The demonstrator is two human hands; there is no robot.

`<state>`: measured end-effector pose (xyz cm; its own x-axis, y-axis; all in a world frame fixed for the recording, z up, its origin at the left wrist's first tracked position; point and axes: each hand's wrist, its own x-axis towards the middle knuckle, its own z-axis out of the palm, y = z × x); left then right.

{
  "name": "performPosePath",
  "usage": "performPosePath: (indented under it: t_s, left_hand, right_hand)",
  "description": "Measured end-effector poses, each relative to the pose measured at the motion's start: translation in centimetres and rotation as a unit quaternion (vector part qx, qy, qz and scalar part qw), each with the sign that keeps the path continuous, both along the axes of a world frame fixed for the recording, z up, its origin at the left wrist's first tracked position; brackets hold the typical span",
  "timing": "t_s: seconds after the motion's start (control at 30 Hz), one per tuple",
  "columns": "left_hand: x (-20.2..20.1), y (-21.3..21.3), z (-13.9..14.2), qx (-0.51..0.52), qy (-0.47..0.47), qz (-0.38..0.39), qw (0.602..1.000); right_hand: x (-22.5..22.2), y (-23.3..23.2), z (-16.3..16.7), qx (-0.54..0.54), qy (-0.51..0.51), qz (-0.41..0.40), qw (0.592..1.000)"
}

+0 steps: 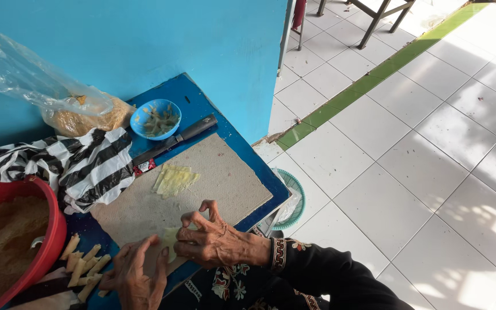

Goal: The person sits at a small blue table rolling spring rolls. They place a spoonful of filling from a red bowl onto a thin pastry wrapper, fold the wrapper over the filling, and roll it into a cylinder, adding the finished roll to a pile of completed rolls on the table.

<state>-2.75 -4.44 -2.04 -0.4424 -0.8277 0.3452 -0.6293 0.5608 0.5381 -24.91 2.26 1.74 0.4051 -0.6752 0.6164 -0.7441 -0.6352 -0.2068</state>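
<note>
At the lower middle of the frame a thin pale-yellow wrapper sheet [170, 236] lies on the near edge of a grey-beige rectangular cutting board [225, 172], pinched between both hands: the right hand [213, 238] curls its fingers down over the sheet, and the left hand [139, 275], fingers loosely bent, presses against its lower-left side. Whether anything is inside the sheet cannot be told. Up the board, near its middle, lies a small stack of flat pale-yellow wrapper sheets [174, 179]. Left of the hands, at the lower left of the frame, a heap of finished tan rolled sticks [84, 267] rests on the blue desk [199, 103], just beside a red round plastic basin [53, 241] filled with brown crumbly filling. Above the basin lies a crumpled black-and-white striped plastic bag [76, 163], and above that, against the blue wall, a clear plastic bag [58, 97] with golden crumbs in its bottom. A black-handled knife [176, 139] lies along the board's upper edge, touching a small round blue bowl [156, 119] of pale scraps. The board nearly fills the desk to its right edge, where a teal plastic basket [291, 201] shows below. Beyond that edge, the right half of the frame is open white tiled floor [420, 149] crossed by a green strip.
</note>
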Motion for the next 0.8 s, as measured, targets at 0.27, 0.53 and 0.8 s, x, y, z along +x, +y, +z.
performPosePath:
  t_s: [0.27, 0.53, 0.8]
  left_hand:
    - [0.9, 2.9, 1.3, -0.127, -0.03, 0.018, 0.991]
    - [1.9, 2.7, 2.2, -0.12, -0.018, 0.04, 0.992]
    - [2.8, 3.0, 1.7, -0.136, -0.038, 0.063, 0.988]
  right_hand:
    - [-0.9, 0.9, 0.6, 0.014, -0.009, 0.026, 1.0]
    - [3.0, -4.3, 5.9, 0.009, -0.005, 0.047, 0.999]
    - [13.9, -17.7, 9.1, 0.007, 0.03, 0.125, 0.992]
